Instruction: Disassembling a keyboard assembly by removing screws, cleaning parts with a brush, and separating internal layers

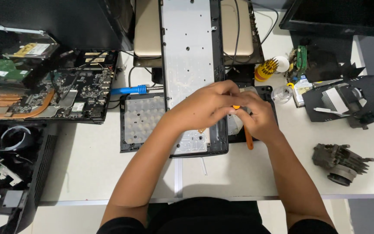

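My left hand [204, 106] and right hand [256, 115] are pressed together, pinching the orange screwdriver [248, 139] at the keyboard panel's [187, 47] three-o'clock edge; tip hidden, probably seated. I'd keep it square, pressing lightly.

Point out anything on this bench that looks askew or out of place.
A thin pale stick lies loose near the front of the table, apart from the other parts. The hands hide the orange tool's working end.

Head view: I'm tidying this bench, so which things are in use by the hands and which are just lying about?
In use:
left hand
right hand
orange pry tool
laptop keyboard panel

Lying about:
blue-handled screwdriver
circuit board with copper heat pipes
heatsink
screwdriver bit set
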